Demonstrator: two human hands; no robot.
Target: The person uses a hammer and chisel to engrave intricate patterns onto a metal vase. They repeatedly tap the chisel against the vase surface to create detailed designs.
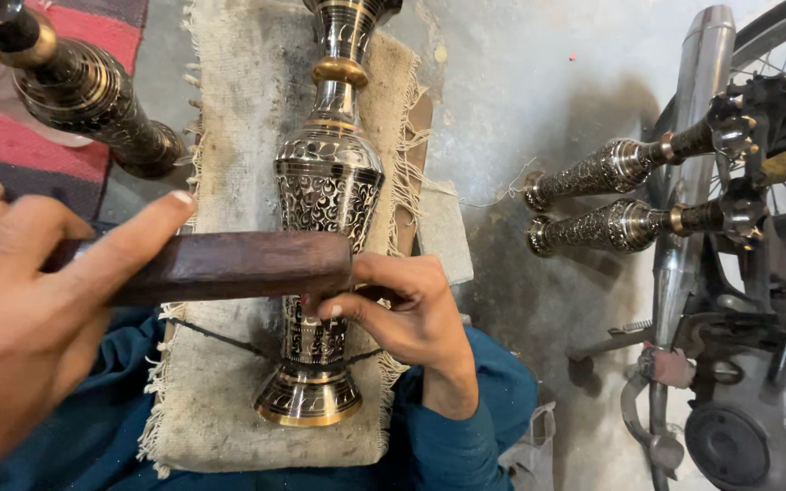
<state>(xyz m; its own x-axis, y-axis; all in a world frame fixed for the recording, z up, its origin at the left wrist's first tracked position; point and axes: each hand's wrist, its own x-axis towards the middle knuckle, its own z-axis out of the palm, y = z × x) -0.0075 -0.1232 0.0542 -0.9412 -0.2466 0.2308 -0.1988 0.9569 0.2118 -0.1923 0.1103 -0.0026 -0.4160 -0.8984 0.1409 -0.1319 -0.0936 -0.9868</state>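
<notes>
Brass vase (327, 195) lies on burlap under both hands; left hand (20, 309) grips a wooden block (229, 265), right hand (402, 305) pinches something unseen. Strikes look best kept light and square.

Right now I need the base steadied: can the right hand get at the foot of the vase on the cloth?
Probably yes. The right hand already rests on the vase just above its foot, with nothing lying between.
</notes>
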